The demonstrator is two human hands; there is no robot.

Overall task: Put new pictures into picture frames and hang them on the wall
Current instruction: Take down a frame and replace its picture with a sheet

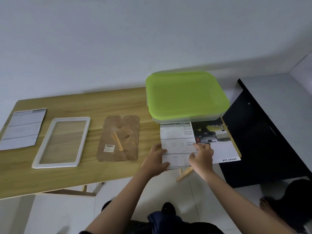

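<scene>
Both hands are on a printed sheet (177, 142) at the right end of the wooden surface (87, 105): the left hand (156, 159) has its thumb on top of the sheet's near-left corner with the other fingers seemingly curled beneath, a pinch on the paper's edge, and the right hand (201, 155) pinches the near-right edge the same way, fingers pressed onto the page. The sheet lies on a glossy brochure (219, 146) showing a dark vehicle, and its far edge reaches a clear storage box with a green lid (185, 95). To the left, well apart from the hands, a brown backing board (119, 139) with a barcode sticker lies flat; further left is the white frame (62, 142), empty, the wood showing through its glazing; beyond it, near the left end, lies another printed page (23, 129). As I judge it, the frame is already dismantled and the new picture is just being picked up. Still to do: lay it in the frame, refit the backing board, then hang it on the wall (118, 39), which shows nothing hung in view.
</scene>
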